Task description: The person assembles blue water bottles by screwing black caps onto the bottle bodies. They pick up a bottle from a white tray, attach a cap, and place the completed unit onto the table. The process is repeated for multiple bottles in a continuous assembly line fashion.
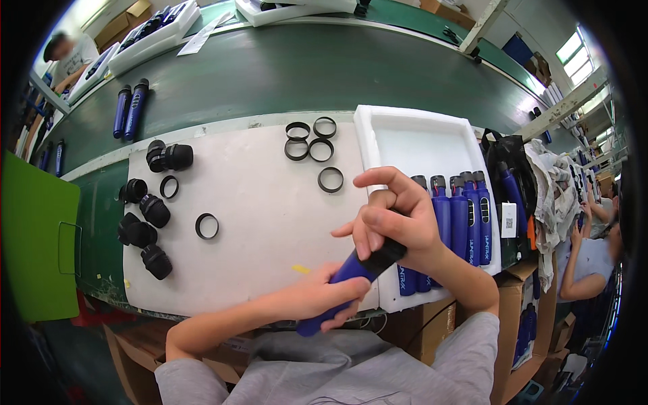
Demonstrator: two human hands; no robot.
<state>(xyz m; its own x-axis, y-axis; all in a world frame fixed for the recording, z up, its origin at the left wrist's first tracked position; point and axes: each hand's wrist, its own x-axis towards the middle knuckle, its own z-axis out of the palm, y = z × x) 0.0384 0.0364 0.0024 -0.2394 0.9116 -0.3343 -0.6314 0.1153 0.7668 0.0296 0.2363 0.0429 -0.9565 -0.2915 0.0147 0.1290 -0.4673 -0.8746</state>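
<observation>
My left hand [322, 295] is closed around the blue handle of a handheld microphone [352, 268], which is tilted with its black end up to the right. At that black end is my right hand [408, 219], its fingers bent around and against the end while the index finger sticks out to the left. The fingers partly hide the black end. Left of my hands, on the pale mat [256, 223], lie several black microphone heads [156, 262] and two loose black rings [208, 238]. Several more black rings [331, 192] lie farther back.
A white foam tray [364, 145] at the right holds several blue microphone bodies [457, 223]. Two blue microphones [136, 111] lie on the green conveyor belt [270, 71] beyond the mat. A bright green panel [37, 236] borders the left side. Other people sit at far left and right.
</observation>
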